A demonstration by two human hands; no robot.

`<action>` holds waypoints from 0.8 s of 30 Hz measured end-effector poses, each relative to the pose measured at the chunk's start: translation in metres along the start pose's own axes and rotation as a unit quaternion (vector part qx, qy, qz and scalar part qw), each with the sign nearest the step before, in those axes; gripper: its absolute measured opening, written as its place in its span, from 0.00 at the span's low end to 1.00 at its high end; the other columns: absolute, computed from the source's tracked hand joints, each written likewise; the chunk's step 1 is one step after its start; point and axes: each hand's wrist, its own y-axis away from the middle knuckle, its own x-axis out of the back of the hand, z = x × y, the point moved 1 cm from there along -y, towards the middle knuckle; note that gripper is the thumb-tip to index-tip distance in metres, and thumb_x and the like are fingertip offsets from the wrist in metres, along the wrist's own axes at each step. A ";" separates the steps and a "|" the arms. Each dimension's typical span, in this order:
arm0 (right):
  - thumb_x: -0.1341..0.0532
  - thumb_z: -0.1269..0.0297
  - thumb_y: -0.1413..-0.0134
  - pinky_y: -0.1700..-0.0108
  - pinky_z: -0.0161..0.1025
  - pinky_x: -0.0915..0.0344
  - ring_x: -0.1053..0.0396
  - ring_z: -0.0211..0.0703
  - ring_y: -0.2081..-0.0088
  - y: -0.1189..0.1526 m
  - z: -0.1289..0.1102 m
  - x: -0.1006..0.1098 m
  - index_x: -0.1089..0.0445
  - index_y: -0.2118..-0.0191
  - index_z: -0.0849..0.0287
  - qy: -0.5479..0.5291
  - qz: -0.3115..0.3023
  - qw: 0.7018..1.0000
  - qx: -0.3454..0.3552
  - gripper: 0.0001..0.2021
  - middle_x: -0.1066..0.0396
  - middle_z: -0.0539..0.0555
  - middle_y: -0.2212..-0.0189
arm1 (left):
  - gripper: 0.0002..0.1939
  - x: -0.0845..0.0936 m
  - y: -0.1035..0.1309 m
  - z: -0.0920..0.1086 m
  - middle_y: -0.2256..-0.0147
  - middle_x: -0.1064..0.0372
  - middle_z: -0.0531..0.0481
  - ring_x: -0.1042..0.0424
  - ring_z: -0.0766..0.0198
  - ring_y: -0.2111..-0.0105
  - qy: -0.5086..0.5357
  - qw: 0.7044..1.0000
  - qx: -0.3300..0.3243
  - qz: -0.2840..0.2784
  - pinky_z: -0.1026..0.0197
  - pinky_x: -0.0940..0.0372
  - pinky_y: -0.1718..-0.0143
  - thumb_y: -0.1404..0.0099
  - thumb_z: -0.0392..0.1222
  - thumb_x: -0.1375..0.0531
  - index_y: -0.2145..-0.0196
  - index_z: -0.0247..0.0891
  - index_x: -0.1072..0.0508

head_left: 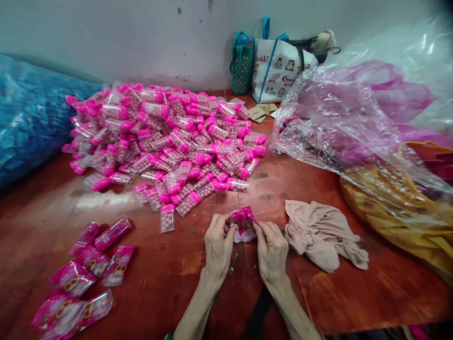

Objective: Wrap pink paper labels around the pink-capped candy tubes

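Observation:
Between my two hands, above the middle of the red-brown table, is a small pink printed packet [243,222]. My left hand [218,238] pinches its left side with thumb and fingers. On the other side, my right hand [271,243] grips the packet's right edge. Beyond the hands lies a big pile of clear plastic bottles with bright pink caps [170,137], filled with small pale pink balls. One such bottle [167,218] lies nearest, to the left of my hands. Several pink packets [118,265] rest at the front left, some visibly holding bottles.
A crumpled beige cloth [323,231] lies right of my hands. Clear and pink plastic bags [339,113] and a yellow bag [396,208] fill the right side. A blue sack [31,118] stands at left. Against the wall are a white tote [278,71] and a green bottle holder [241,71].

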 end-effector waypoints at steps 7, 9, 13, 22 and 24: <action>0.49 0.64 0.41 0.64 0.38 0.39 0.36 0.42 0.68 0.001 0.002 -0.002 0.29 0.60 0.61 0.031 -0.001 0.999 0.017 0.13 0.32 0.55 0.71 | 0.07 0.001 0.000 0.000 0.70 0.41 0.52 0.38 0.68 0.75 0.004 1.000 0.004 0.006 0.64 0.41 0.73 0.40 0.37 0.46 0.62 0.37 0.32; 0.49 0.64 0.42 0.64 0.39 0.38 0.36 0.42 0.68 0.001 0.002 -0.002 0.29 0.60 0.61 0.030 -0.004 0.999 0.017 0.13 0.32 0.55 0.71 | 0.07 0.000 -0.001 0.001 0.70 0.41 0.52 0.38 0.68 0.75 -0.007 1.000 -0.002 0.015 0.64 0.40 0.72 0.40 0.37 0.46 0.63 0.37 0.32; 0.48 0.64 0.42 0.64 0.38 0.37 0.35 0.41 0.68 -0.003 0.001 0.003 0.29 0.60 0.60 -0.020 0.015 1.000 -0.005 0.12 0.32 0.55 0.70 | 0.08 -0.003 -0.002 0.004 0.69 0.41 0.52 0.38 0.69 0.76 -0.032 0.999 -0.016 0.017 0.64 0.40 0.72 0.40 0.36 0.46 0.62 0.36 0.32; 0.41 0.63 0.49 0.66 0.38 0.36 0.33 0.41 0.71 -0.009 -0.003 0.017 0.29 0.69 0.60 -0.219 0.018 0.971 -0.091 0.07 0.31 0.52 0.74 | 0.11 0.009 0.001 0.008 0.65 0.39 0.49 0.36 0.67 0.71 0.040 0.993 -0.012 0.107 0.64 0.38 0.71 0.45 0.40 0.40 0.63 0.38 0.30; 0.41 0.63 0.49 0.67 0.36 0.36 0.34 0.39 0.72 -0.008 -0.009 0.018 0.29 0.70 0.60 -0.267 -0.030 0.957 -0.105 0.07 0.31 0.50 0.75 | 0.13 0.014 -0.001 0.013 0.65 0.37 0.49 0.35 0.66 0.69 0.108 0.989 0.013 0.099 0.63 0.37 0.69 0.48 0.40 0.37 0.62 0.38 0.30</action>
